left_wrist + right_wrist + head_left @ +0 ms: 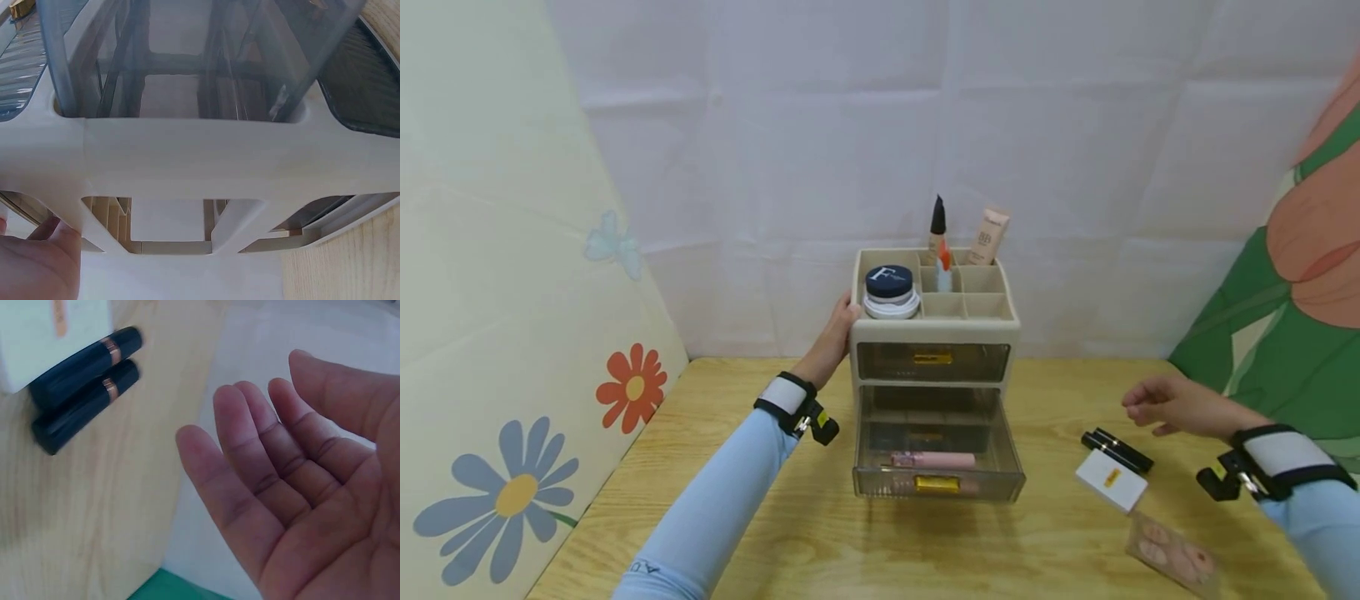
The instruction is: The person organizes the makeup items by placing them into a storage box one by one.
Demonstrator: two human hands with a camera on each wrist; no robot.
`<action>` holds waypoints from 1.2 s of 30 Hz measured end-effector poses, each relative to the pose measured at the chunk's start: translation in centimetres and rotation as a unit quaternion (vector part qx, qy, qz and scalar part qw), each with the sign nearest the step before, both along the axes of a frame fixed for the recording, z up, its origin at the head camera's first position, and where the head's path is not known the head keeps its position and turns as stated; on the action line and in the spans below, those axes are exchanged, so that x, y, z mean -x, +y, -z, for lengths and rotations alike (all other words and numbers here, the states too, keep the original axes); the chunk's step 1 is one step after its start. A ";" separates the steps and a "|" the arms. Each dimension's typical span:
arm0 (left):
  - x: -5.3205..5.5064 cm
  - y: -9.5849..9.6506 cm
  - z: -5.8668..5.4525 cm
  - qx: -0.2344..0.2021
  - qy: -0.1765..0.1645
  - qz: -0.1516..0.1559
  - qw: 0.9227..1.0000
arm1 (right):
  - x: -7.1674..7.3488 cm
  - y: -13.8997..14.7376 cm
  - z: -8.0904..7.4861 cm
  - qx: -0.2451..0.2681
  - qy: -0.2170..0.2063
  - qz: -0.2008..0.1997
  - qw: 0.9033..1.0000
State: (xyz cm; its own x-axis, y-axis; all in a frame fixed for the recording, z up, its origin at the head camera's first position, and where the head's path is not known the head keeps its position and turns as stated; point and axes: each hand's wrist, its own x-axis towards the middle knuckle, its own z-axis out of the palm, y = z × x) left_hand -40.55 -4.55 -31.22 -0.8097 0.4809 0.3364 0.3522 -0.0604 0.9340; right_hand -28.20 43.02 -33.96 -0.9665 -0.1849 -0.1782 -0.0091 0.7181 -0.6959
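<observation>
A cream cosmetics organizer [934,328] stands on the table, its lower smoky drawer [880,482] pulled out with a pink lip gloss tube [951,459] inside. My left hand [835,340] grips the organizer's upper left side; in the left wrist view its thumb lies by the frame's edge. To the right, my right hand [1187,406] hovers near two black lipstick-like tubes [1126,450], holding nothing. Its fingers are loosely bent, palm showing in the right wrist view. Beside those tubes lies a white box [1108,482], and nearer me a see-through makeup palette [1172,552].
On the organizer's top sit a navy-lidded powder jar [889,282] over a white round case [891,307], a black-capped bottle [937,218], an orange-tipped tube [943,271] and a BB cream tube [989,236]. A white cloth [812,167] hangs behind the wooden table [760,533].
</observation>
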 end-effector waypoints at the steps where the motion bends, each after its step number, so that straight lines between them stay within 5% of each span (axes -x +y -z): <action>1: 0.0 -0.1 0.0 -0.001 0.001 0.000 1.000 | 0.1 0.1 0.3 -0.001 0.001 0.005 1.000; 25: 0.0 -0.8 0.3 0.002 0.006 0.005 1.000 | 1.6 0.8 7.1 -0.135 0.077 0.055 0.986; 36: -0.3 -0.6 0.1 0.005 0.002 0.002 1.000 | 1.9 0.0 8.3 -0.151 0.065 0.053 0.985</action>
